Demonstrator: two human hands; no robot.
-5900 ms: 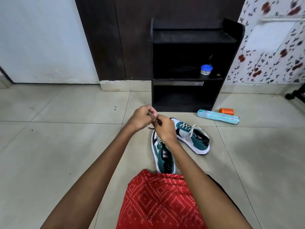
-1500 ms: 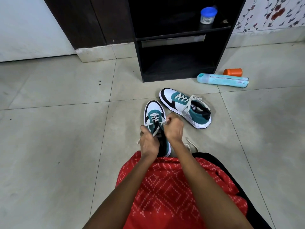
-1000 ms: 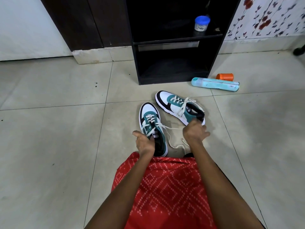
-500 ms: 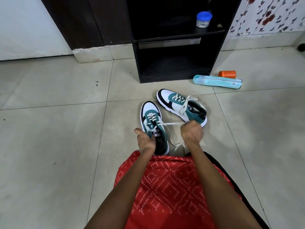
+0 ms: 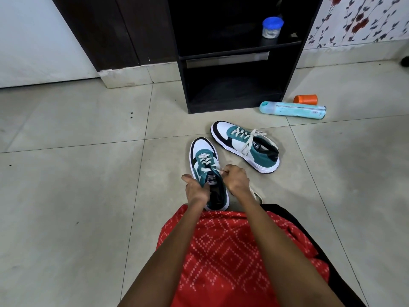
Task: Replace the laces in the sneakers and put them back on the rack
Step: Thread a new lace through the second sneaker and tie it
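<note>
Two teal, white and black sneakers lie on the tiled floor in front of my lap. The near sneaker (image 5: 203,161) points away from me. My left hand (image 5: 195,189) grips its left collar, thumb raised. My right hand (image 5: 236,180) pinches the cream lace (image 5: 215,169) close to the tongue, and a loose stretch of that lace trails on the floor behind my right wrist. The second sneaker (image 5: 243,144), laced with a loose knot, rests at an angle to the right. The black shoe rack (image 5: 232,56) stands beyond both shoes.
A blue-lidded jar (image 5: 271,27) sits on the rack's middle shelf. A long light-blue bottle (image 5: 292,109) lies on the floor right of the rack, with an orange cap (image 5: 305,99) behind it. A dark door and white wall are at the back left.
My right hand, which had pulled the lace out to the right, has come back in to the near sneaker's tongue. My left hand stays on the shoe's collar.
</note>
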